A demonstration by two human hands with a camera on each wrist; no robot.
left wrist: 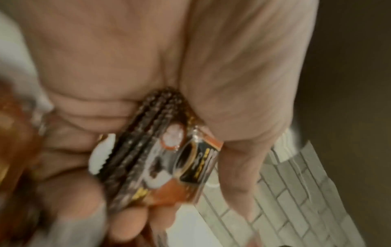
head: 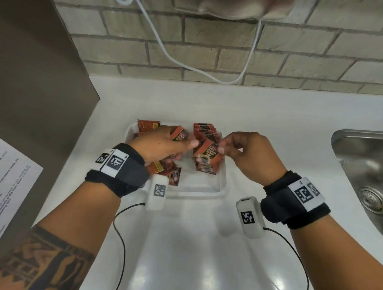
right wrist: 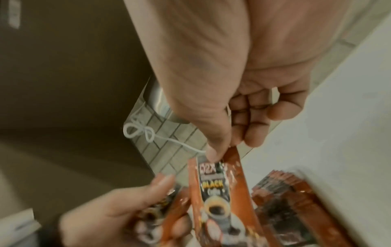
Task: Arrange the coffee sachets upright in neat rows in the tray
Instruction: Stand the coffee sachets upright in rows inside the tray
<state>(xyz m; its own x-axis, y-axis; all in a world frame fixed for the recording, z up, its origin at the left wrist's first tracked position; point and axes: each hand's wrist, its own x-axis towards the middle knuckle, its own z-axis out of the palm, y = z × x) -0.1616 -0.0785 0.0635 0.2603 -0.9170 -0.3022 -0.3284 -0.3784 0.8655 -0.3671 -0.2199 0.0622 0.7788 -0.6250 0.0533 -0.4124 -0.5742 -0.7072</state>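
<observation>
A clear plastic tray [head: 222,185] lies on the white counter. A row of orange-brown coffee sachets [head: 205,131] stands upright at its back right. Loose sachets [head: 163,168] lie at the left side, one [head: 147,124] at the back left. My left hand [head: 164,143] hovers over the tray's left half and grips a small stack of sachets [left wrist: 152,160]. My right hand [head: 240,151] pinches the top edge of a single sachet [head: 207,156], shown hanging upright [right wrist: 220,192] in the right wrist view, just in front of the standing row [right wrist: 283,187].
A steel sink [head: 365,174] with a drain is set into the counter at the right. A brick wall [head: 212,47] with a hanging white cable [head: 168,54] backs the counter. A brown panel [head: 35,83] and a printed sheet [head: 4,180] are at the left.
</observation>
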